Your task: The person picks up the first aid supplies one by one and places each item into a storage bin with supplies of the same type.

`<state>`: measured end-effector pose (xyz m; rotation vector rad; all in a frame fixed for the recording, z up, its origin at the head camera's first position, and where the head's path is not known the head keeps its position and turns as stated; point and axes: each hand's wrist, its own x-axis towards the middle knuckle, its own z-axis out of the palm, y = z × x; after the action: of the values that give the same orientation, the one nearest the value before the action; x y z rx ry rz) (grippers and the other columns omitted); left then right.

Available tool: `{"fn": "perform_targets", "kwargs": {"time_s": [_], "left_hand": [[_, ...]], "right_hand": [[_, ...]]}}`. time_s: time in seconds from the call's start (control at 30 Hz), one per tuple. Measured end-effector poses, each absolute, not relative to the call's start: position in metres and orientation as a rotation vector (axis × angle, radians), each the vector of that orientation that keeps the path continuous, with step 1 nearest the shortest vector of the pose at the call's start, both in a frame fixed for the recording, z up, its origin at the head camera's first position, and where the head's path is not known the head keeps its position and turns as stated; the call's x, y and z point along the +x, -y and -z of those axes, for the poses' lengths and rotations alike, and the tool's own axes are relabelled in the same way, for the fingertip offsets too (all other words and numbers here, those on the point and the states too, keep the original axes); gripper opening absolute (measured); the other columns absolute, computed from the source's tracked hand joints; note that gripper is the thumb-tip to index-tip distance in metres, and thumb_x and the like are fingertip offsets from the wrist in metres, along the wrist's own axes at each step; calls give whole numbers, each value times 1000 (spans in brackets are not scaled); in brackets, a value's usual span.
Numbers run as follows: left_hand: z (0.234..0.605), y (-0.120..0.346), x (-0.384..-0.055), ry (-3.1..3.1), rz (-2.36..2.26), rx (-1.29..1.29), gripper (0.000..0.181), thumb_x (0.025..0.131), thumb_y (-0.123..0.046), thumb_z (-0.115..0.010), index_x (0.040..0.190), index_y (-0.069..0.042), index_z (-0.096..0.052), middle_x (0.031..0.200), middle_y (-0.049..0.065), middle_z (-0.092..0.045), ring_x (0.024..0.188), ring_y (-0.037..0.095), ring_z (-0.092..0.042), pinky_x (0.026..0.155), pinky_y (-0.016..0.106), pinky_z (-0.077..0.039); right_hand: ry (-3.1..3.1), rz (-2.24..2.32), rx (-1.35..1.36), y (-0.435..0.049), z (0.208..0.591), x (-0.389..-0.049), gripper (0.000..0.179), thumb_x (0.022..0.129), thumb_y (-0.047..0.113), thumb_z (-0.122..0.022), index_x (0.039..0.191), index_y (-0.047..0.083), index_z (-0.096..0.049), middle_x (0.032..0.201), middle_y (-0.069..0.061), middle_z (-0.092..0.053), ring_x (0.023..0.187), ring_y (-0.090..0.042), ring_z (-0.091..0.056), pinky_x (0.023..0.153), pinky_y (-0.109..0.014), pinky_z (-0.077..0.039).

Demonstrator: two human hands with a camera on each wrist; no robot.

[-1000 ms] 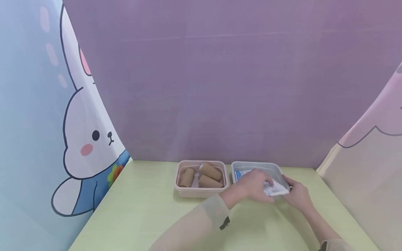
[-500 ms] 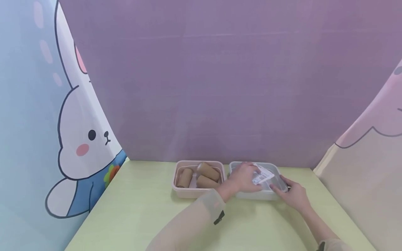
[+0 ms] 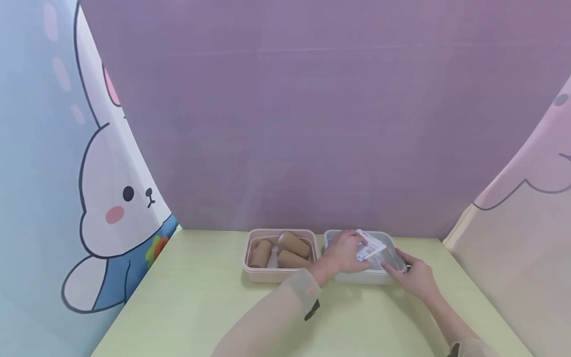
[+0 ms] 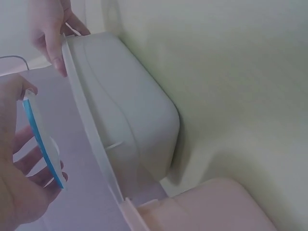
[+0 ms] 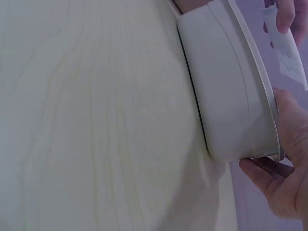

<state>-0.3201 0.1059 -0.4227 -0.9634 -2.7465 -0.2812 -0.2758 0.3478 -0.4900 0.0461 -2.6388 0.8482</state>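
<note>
My left hand (image 3: 345, 254) pinches a flat packet (image 3: 372, 245), white with printing and, in the left wrist view, a blue side (image 4: 37, 127). Thumb and fingertips grip opposite ends of it, just above the mouth of a whitish plastic box (image 3: 363, 278). At that box's right front corner, my right hand (image 3: 417, 278) holds the rim, thumb on top and fingers beneath in the right wrist view. The left hand hides part of the box's inside.
Close on the left stands a pink box (image 3: 269, 275) with several brown cardboard rolls (image 3: 261, 254) in it. A purple backdrop (image 3: 285, 129) rises behind the light green table (image 3: 200, 297). Printed cloths (image 3: 111, 173) hang at both sides.
My left hand has moved left and back with the packet, away from the right front corner of the whitish box. My right hand stays at that corner, its thumb now on the rim.
</note>
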Motion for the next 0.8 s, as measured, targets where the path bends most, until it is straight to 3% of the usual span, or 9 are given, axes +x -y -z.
{"fn": "perform_targets", "kwargs": {"time_s": [0.37,0.6,0.8], "left_hand": [[431,-111,-320,2743,277,-986,54,90,-50,-77,138,-26,-69,143,-9,-67,136,12,-59,120,27,-44],[437,-118,-322,2765,256,-987,55,90,-50,-76,140,-28,-68,143,-11,-66,136,12,-58,116,28,-47],[441,-120,-322,2794,301,-987,55,90,-49,-77,141,-28,-69,143,-11,-67,136,13,-58,116,29,-47]], "right_hand": [[2635,-838,40,-348,490,-276,72,91,40,-84,140,-8,-63,109,-36,-75,71,-18,-64,59,-23,-49],[2635,-848,40,-349,491,-277,72,90,40,-84,140,-8,-64,93,-27,-78,64,-15,-58,57,-24,-45],[2623,-842,46,-349,493,-278,71,90,39,-85,139,-8,-65,89,-24,-79,62,-13,-57,56,-23,-45]]}}
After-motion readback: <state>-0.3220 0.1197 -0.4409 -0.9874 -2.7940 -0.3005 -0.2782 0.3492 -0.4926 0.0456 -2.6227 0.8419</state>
